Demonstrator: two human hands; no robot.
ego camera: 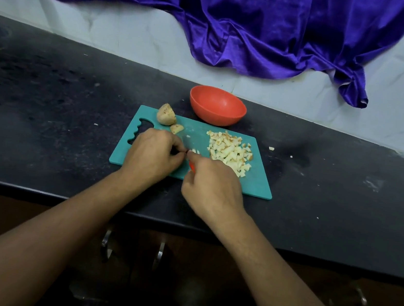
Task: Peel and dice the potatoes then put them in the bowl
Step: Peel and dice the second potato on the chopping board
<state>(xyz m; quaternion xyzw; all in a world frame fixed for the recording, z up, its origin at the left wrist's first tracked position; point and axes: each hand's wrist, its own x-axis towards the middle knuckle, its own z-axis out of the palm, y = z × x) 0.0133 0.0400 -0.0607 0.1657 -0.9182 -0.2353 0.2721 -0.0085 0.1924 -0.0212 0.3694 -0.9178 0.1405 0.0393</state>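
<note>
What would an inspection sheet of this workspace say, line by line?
Surface: black countertop, dusty, with a teal cutting board lying on it.
Job's things: diced potato piled on the board's right; skin-on potato chunk and a smaller piece at its far-left corner; red bowl beyond the board, no potato seen inside.
Clutter: stray potato bits on the counter right of the board.
Hands: right hand has its grip round the red-handled knife; left hand curls its fingers beside the knife, what it holds is hidden.
Cables: nothing seen.
Surroundings: purple cloth draped over a tiled wall; cabinet handles below the counter.
</note>
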